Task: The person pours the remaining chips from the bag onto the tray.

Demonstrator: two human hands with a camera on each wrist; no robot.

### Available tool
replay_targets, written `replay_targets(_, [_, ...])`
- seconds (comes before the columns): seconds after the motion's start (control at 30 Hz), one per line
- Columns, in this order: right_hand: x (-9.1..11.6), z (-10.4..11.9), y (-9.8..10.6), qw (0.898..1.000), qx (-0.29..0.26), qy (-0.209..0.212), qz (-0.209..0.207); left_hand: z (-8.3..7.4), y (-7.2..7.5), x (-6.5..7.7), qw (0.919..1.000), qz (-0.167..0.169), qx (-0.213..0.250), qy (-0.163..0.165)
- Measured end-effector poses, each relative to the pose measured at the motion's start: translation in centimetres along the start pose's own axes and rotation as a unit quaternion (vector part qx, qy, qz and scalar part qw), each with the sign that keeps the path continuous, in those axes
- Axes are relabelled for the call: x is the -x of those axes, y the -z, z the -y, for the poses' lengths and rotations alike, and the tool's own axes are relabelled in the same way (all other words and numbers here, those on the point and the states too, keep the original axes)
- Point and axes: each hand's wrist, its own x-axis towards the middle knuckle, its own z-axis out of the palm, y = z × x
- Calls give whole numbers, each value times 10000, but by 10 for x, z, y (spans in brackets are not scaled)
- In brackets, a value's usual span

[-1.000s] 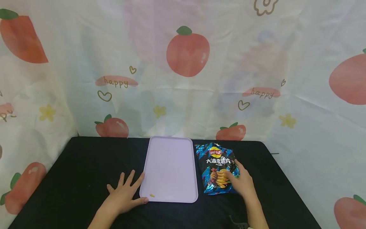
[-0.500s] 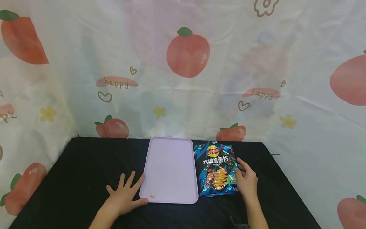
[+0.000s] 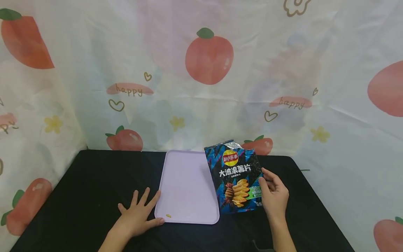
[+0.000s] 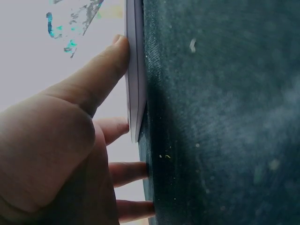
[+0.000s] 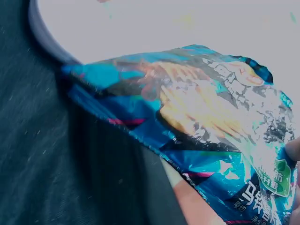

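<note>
A blue and black Lay's potato chip bag (image 3: 236, 175) is tipped up, its top leaning left over the tray's right edge. My right hand (image 3: 274, 196) grips the bag's right edge between thumb and fingers. In the right wrist view, the bag (image 5: 187, 112) shows its lower seam, with fingertips at the far right. My left hand (image 3: 134, 217) lies spread at the near left corner of the pale purple tray (image 3: 189, 189). In the left wrist view, the thumb rests against the tray's side (image 4: 135, 89). A small yellow chip piece (image 3: 168, 216) lies on the tray.
Tray and hands are over a black-covered table (image 3: 104, 185). Behind it hangs a pale curtain (image 3: 170, 63) printed with peaches and hearts. A dark strap-like item (image 3: 261, 249) lies at the bottom edge near the right forearm.
The right hand has shifted from the bag's front to its right edge. The bag has been tilted up and moved left, over the tray's edge. The left hand has stayed put.
</note>
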Motion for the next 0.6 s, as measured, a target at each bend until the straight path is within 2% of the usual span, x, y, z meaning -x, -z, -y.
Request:
replay_targets(0.13, [2, 17, 0, 9992, -164, 362, -46, 0, 1, 1, 10000, 3, -4, 2])
replay_targets(0.4, [12, 69, 4, 9936, -302, 1087, 44, 2, 0, 0, 10000, 47, -36, 18])
replay_targets(0.47, [11, 69, 3, 9926, -325, 1164, 63, 2, 0, -1, 10000, 44, -54, 14])
replay_targets(0.6, [7, 54, 0, 9904, -381, 1322, 100, 2, -2, -2, 10000, 30, -63, 7])
